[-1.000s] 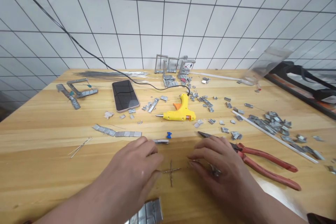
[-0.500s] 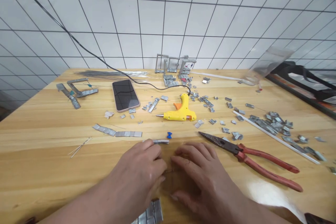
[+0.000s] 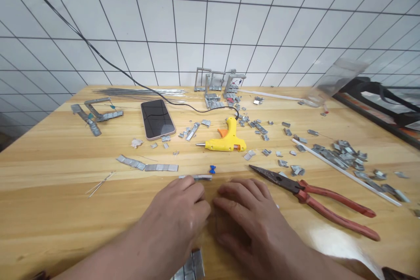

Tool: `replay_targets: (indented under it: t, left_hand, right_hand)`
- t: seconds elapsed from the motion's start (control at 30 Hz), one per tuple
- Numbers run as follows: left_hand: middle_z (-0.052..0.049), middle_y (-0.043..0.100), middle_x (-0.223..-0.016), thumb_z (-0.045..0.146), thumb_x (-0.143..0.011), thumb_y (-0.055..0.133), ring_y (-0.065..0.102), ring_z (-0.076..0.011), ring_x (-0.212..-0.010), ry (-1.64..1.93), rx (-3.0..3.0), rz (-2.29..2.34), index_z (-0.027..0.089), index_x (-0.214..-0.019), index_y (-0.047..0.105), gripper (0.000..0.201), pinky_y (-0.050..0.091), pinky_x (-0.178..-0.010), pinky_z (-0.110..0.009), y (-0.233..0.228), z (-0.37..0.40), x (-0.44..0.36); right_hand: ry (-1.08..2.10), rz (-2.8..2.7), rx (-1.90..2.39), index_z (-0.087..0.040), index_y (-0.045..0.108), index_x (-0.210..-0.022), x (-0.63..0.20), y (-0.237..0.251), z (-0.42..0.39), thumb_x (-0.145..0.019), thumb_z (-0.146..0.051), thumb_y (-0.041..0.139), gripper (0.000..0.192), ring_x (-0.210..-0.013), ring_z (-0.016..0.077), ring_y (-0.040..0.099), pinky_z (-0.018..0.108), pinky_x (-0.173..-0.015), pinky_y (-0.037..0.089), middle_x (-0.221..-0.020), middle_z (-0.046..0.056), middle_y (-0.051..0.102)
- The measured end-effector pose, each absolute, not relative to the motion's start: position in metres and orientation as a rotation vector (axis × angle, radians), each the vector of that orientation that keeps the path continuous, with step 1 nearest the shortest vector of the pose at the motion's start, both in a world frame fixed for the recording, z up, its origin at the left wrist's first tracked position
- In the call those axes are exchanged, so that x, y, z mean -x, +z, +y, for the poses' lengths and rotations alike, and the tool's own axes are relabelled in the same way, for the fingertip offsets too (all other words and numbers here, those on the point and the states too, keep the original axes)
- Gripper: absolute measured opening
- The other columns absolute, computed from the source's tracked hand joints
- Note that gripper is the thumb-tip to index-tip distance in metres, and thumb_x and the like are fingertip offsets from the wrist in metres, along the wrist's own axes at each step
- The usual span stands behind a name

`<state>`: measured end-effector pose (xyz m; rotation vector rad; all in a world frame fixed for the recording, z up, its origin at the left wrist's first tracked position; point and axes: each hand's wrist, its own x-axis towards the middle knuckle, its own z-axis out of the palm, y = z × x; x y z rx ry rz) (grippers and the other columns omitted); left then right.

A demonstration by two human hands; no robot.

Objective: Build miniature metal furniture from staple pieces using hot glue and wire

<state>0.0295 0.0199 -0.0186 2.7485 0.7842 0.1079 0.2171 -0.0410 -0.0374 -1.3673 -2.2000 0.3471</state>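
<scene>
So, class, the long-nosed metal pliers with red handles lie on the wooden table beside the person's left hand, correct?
No: the head view shows the red-handled pliers beside the person's right hand, not the left hand. They do lie on the wooden table.

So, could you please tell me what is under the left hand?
A silver segmented panel peeks out past the left hand; the rest of it is covered or out of frame. Whatever lies directly beneath the palm cannot be seen.

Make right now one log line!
left hand: curled, contents hidden | right hand: beside left, contents hidden | silver strip: beyond left hand | pliers: right of hands
</scene>
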Motion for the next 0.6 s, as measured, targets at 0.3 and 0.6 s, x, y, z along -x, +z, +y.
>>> replay_targets:
  t: [0.3,0.6]
  left_hand:
    - [-0.004,0.057,-0.08,0.012,-0.094,0.039,0.048,-0.0201,-0.075,0.549,-2.624,0.812,0.017,-0.082,0.063,0.027,0.04,-0.064,-0.033,-0.01,0.029,-0.011]
    - [0.003,0.063,-0.067,0.018,-0.089,0.055,0.056,-0.0101,-0.058,1.024,-2.487,1.101,0.017,-0.08,0.065,0.013,0.041,-0.056,-0.02,-0.003,0.055,0.008]
  right_hand:
    - [0.046,-1.944,1.472,-0.026,0.058,-0.115,-0.26,-0.025,-0.039,-0.087,-0.02,0.058,0.029,-0.109,0.026,0.056,0.044,-0.09,0.047,-0.115,0.009,0.06]
    - [0.305,-1.236,1.844,-0.034,0.07,-0.101,-0.299,0.013,-0.048,-0.077,-0.055,0.064,0.033,-0.102,0.03,0.066,0.035,-0.063,0.06,-0.124,0.005,0.064]
